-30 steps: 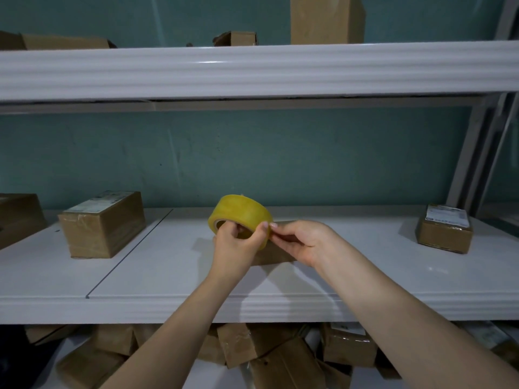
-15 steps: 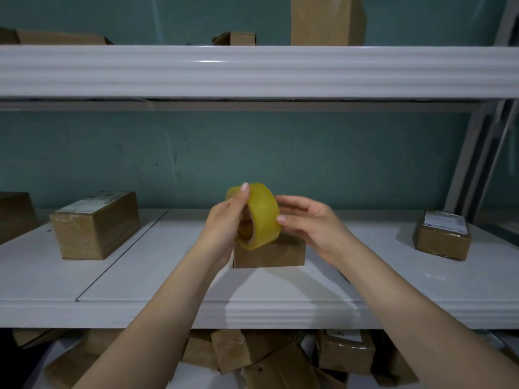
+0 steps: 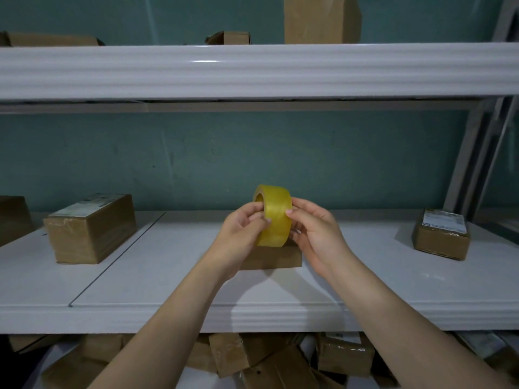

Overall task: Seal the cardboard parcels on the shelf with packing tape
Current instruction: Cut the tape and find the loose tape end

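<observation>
A yellow roll of packing tape [image 3: 276,217] is held upright on edge in front of me, above the middle shelf. My left hand [image 3: 238,237] grips its left side with the thumb on the outer band. My right hand [image 3: 314,234] holds the right side, a fingertip pressed on the tape surface. Directly below and behind the roll sits a small cardboard parcel [image 3: 276,258] on the white shelf [image 3: 168,276], mostly hidden by my hands. A larger taped parcel [image 3: 92,228] stands at the left, and a labelled parcel [image 3: 441,237] at the right.
Another box [image 3: 12,217] is cut off at the far left. The upper shelf [image 3: 252,71] carries several boxes. Below the middle shelf lies a heap of cardboard parcels [image 3: 266,360]. A metal upright [image 3: 474,164] stands at the right.
The roll has turned in my hands from a tilted to a more upright pose, and both hands have closed in round its sides. The view has shifted slightly.
</observation>
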The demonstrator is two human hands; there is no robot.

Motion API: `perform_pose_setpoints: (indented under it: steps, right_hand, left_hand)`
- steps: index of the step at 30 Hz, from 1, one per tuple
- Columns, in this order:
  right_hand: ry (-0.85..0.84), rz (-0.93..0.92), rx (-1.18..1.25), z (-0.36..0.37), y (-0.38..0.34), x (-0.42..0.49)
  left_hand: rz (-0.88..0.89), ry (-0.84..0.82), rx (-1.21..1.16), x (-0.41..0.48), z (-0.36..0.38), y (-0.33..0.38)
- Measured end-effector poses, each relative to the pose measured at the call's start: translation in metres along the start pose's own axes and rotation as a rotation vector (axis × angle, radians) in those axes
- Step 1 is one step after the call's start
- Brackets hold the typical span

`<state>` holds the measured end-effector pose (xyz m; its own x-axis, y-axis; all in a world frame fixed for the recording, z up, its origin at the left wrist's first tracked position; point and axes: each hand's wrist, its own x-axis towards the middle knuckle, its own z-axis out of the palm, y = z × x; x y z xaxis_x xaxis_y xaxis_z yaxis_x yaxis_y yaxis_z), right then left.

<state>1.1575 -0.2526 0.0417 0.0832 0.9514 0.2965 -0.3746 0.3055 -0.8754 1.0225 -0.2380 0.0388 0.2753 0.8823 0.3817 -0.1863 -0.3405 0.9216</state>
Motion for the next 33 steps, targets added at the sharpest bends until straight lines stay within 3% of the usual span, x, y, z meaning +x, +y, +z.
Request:
perform_pose_setpoints:
  steps: [12,24,33]
  right_hand:
    - [0.256,-0.055,0.037,0.027,0.008,-0.015]
    - [0.397,-0.138,0.015,0.029,0.011,-0.030]
    - [0.256,-0.151,0.064,0.024,0.004,-0.039]
  left_hand:
    - [0.146,0.438,0.014,-0.004,0.036,-0.012]
    - [0.138,0.509,-0.081,-0.015,0.058,-0.020]
    - [0.171,0.487,-0.154,-0.016,0.060,-0.013]
